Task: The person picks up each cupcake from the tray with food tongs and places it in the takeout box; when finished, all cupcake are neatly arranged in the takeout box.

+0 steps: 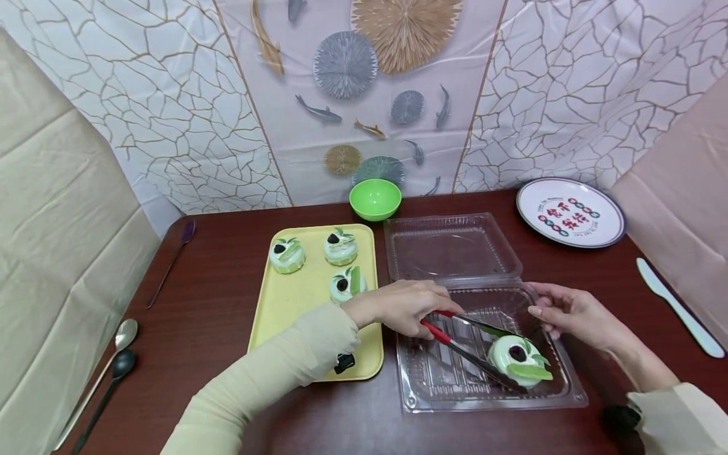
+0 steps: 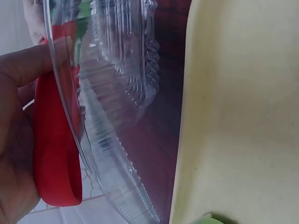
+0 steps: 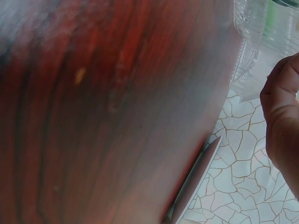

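My left hand (image 1: pixel 411 306) grips red-handled tongs (image 1: pixel 440 332), whose dark tips lie on both sides of a small round cake (image 1: pixel 514 361). White cream, a dark berry and green slices top this cake, which sits in the right part of a clear plastic container (image 1: pixel 449 379). At the container's right rim, my right hand (image 1: pixel 574 316) pinches the edge between thumb and fingers. In the left wrist view the red tong handle (image 2: pixel 56 140) shows within the left hand (image 2: pixel 18 116). The right wrist view catches only part of the right hand (image 3: pixel 284 102).
The container's lid (image 1: pixel 449 246) lies folded back. Left of it, a yellow tray (image 1: pixel 284 328) bears three similar cakes (image 1: pixel 341 246). A green bowl (image 1: pixel 375 200), a printed plate (image 1: pixel 570 213) and a pale knife (image 1: pixel 679 309) stand around. Long spoons (image 1: pixel 114 366) lie at left.
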{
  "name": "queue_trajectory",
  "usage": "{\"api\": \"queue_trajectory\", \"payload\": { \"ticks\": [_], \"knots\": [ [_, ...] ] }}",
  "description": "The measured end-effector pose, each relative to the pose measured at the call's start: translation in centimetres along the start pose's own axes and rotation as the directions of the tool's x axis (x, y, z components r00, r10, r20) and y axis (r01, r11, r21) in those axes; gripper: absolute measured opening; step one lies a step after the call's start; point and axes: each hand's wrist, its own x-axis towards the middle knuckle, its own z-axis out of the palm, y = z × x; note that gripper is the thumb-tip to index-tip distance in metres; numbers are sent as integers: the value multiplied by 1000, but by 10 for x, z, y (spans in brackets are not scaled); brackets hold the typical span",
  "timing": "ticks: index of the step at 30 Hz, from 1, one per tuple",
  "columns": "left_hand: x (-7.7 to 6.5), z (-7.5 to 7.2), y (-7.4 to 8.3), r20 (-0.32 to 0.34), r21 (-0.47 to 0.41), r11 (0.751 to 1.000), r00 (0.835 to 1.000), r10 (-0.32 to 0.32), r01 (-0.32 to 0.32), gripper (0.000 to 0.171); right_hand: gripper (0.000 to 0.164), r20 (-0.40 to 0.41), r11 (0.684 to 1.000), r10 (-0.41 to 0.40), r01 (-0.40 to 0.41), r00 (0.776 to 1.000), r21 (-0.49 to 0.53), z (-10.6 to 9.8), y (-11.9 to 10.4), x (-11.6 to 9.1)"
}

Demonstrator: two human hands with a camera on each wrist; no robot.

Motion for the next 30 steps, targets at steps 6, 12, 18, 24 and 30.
{"api": "queue_trajectory", "payload": {
  "ticks": [6, 12, 18, 24, 30],
  "knots": [
    [2, 2, 6, 17, 52, 999, 1000, -6, 5, 66, 46, -3, 1000, 1, -1, 1000, -23, 0, -1, -1],
    [3, 4, 7, 28, 60, 998, 999, -20, 19, 65, 42, -6, 999, 24, -24, 1000, -45, 0, -2, 0],
    [4, 3, 8, 41, 61, 997, 998, -44, 42, 66, 43, -11, 999, 33, -33, 999, -32, 1, -3, -1],
    [3, 0, 7, 43, 55, 997, 998, -47, 45, 68, 38, -20, 998, 46, -47, 999, -50, 4, -5, -1],
    [-1, -4, 5, 45, 44, 998, 998, -38, 36, 68, 39, -9, 998, 39, -40, 999, -53, 4, -5, 0]
  ]
}}
